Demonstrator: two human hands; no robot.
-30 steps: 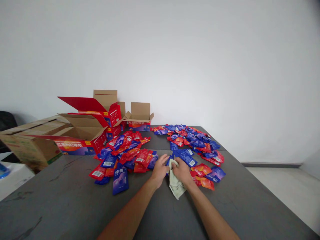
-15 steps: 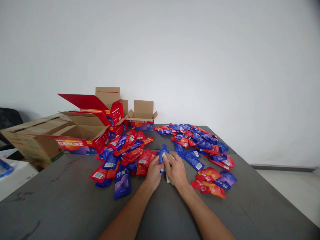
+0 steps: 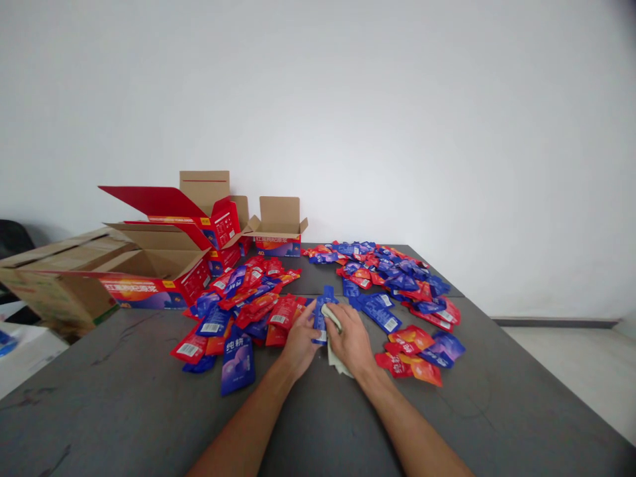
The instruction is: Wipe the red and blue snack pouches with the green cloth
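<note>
Between my hands, near the middle of the table, is a blue spouted pouch [image 3: 320,322] with its narrow end pointing away from me. My left hand [image 3: 300,344] grips its left edge. My right hand [image 3: 352,336] is closed on a folded pale cloth [image 3: 338,361] and holds it against or right beside the pouch's right side; the exact contact is hidden by the fingers. A heap of red and blue pouches [image 3: 258,308] lies just left of my left hand. One blue pouch [image 3: 238,363] rests flat at that heap's near edge.
Open red printed cartons [image 3: 149,291] stand at the left, with another open carton [image 3: 278,246] at the back. Brown cardboard boxes [image 3: 54,291] are beyond the left edge. More pouches [image 3: 397,275] spread along the right, and a small group [image 3: 415,351] lies nearer.
The cloth has slid slightly toward me with my right hand, showing more of the pouch. My left hand keeps its hold. The view has turned a little to the right.
</note>
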